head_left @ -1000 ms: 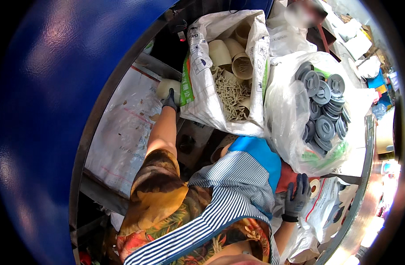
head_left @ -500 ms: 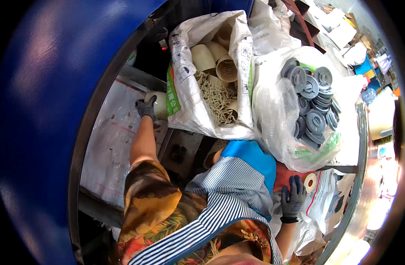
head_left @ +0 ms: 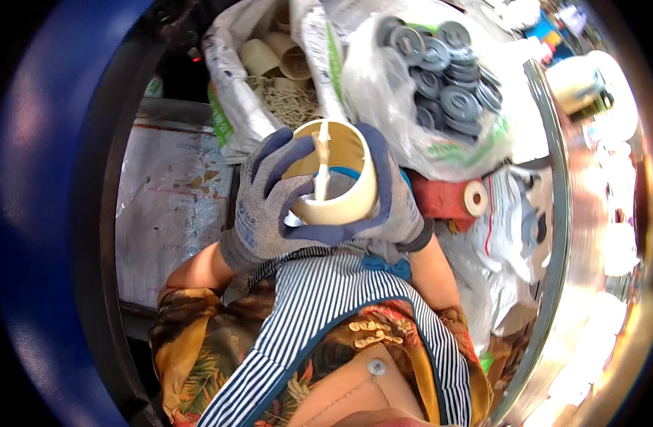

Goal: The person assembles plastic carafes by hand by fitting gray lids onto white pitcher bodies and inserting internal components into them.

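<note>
Between my gloved hands, in front of the striped apron, is a cream plastic cylinder (head_left: 349, 208) with its round opening facing up. A thin cream strip (head_left: 322, 167) stretches across that opening. My left hand (head_left: 266, 203) is closed round the cylinder's left side, its fingertips beside the strip. Wrapped round the other side is my right hand (head_left: 396, 203), thumb low along the front. Beyond them, a white woven sack (head_left: 223, 57) holds similar cream cylinders (head_left: 259, 58) and many short cream plastic scraps (head_left: 287, 99).
A clear plastic bag (head_left: 373, 82) of grey round lids (head_left: 460, 105) stands right of the sack. Nearer are a red roll (head_left: 440, 199) with a pale core and crumpled plastic (head_left: 501, 235). A plastic-covered surface (head_left: 159, 213) lies left, beside a large blue panel (head_left: 42, 213).
My left hand has brought the cream cylinder from the left surface to in front of me. My right hand has left the red roll and taken hold of the cylinder too.
</note>
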Available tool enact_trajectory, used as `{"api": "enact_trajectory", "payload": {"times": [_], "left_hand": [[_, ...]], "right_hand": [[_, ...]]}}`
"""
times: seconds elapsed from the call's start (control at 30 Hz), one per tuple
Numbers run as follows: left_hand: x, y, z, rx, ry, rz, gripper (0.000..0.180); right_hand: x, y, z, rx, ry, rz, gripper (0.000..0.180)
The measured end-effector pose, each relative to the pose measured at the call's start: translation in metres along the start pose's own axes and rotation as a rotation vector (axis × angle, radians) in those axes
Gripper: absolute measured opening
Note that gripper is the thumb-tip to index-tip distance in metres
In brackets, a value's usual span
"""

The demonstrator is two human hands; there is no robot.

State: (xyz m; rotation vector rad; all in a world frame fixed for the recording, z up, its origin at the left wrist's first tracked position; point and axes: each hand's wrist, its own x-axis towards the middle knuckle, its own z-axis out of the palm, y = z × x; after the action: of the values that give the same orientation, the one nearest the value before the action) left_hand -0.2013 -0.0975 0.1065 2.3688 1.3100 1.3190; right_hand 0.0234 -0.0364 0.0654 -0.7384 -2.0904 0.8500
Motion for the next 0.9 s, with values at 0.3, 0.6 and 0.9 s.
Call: {"api": "enact_trajectory", "payload": {"times": [0.3, 0.6, 0.9], "left_hand": [[0.018, -0.011, 0.075, -0.058, -0.479, 0.523, 0.042], [0.058, -0.026, 0.069, -0.223, -0.615, 0.591, 0.049], [0.083, -0.173, 0.091, 0.545, -0.874, 0.124, 0.042]], "right_hand": [[-0.082, 0.054, -0.019, 0.699, -0.079, 0.237, 0.128], [-0.086, 0.065, -0.011, 0.79, -0.069, 0.271, 0.132], [-0.073, 0.066, -0.016, 0.872, 0.034, 0.141, 0.115]]}}
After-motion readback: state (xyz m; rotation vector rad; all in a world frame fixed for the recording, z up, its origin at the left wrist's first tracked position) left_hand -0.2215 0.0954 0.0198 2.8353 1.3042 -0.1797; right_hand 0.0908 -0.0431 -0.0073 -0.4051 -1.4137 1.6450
